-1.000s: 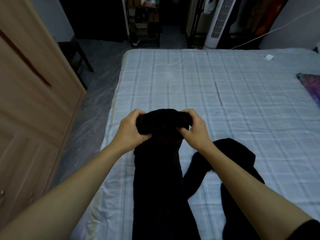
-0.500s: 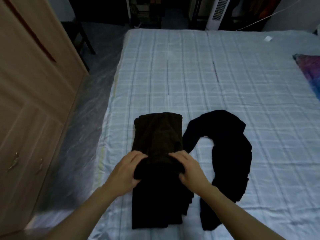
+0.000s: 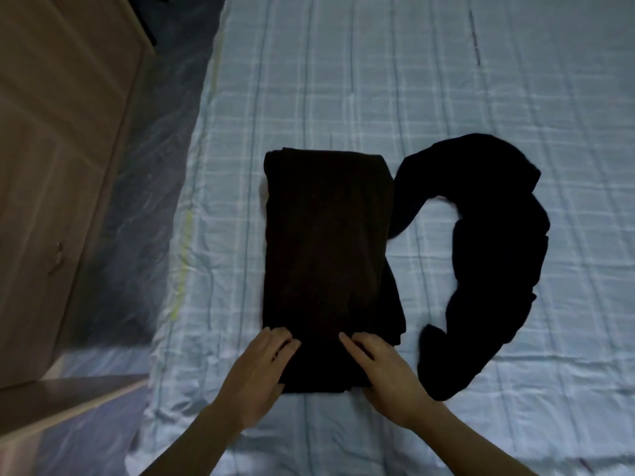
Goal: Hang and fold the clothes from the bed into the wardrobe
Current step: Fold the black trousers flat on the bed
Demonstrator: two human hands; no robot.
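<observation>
Our fingers (image 3: 280,343) have uncurled since half a second ago. Then they pinched the doubled-over end of the dark brown garment (image 3: 326,249) midway along its length. Now they lie nearly straight and flat on its near edge, holding nothing and only pressing down. Our left hand (image 3: 257,376) rests on the near left corner and our right hand (image 3: 388,372) on the near right, with a strip of cloth bare between them.

The end we carried has come all the way to the near edge, so the garment now lies as a tidy rectangle, with a lower layer peeking out along its right side. It sits on the bed (image 3: 309,80) close to the left edge. A black garment (image 3: 491,255) lies crumpled in a curve just beside it and appears to touch its right side.

We judge this fold finished and being smoothed. What remains is perhaps one more halving, carrying it to the wardrobe (image 3: 51,132) on our left, then the black piece.
</observation>
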